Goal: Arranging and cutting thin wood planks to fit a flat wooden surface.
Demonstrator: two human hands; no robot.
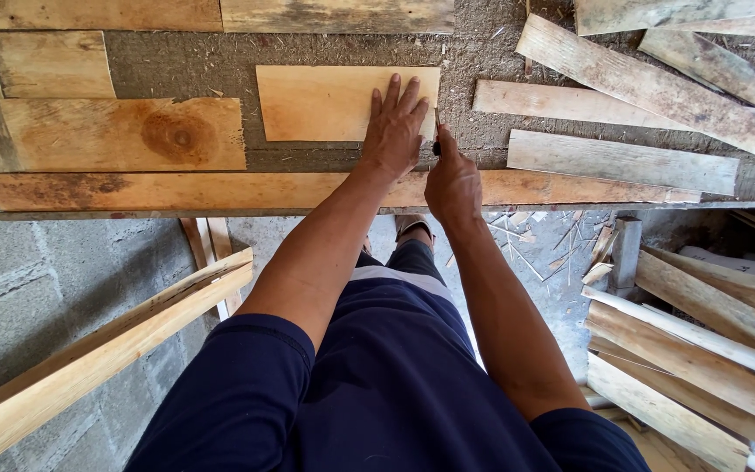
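Currently the left hand [392, 131] lies flat, fingers spread, pressing the right end of a pale board [325, 103] that rests on the sawdust-covered worktop [176, 61]. The right hand [452, 183] is closed around a thin dark tool [436, 140] at the board's right edge.

Risk: the tool tip works just beside the left fingers; a slip could nick them. Loose sawdust could let the board shift under pressure.

Hidden: the tool's tip and type are unclear, and the board's edge under the left hand is covered.

No packages, labels, signs, screens (only timber)
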